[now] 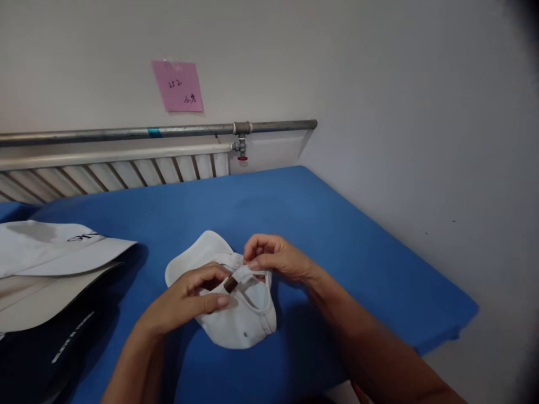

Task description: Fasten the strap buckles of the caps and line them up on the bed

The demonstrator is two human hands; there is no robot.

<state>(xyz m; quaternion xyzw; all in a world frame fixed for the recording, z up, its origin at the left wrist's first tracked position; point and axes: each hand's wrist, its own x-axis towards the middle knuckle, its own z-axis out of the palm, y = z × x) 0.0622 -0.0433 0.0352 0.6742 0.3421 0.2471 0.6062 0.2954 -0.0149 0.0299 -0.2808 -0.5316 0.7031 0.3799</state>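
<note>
A white baseball cap [229, 328] lies on the blue table with its back opening facing me and its brim pointing to the far left. Across that opening runs the cap's adjustment strap [243, 273], which carries a dark brown buckle [230, 284]. My left hand [189, 297] grips the cap's edge by the buckle, thumb outside and fingers partly inside. At the strap's right end my right hand [275, 258] pinches the band between thumb and fingers.
At the left edge lie stacked caps: a white cap [37, 247], a beige cap [46, 303] and a dark navy cap [63, 353]. The blue table [357, 269] meets the wall. Behind stand a radiator [143, 171], a metal pipe [189, 131] and a pink note [179, 87].
</note>
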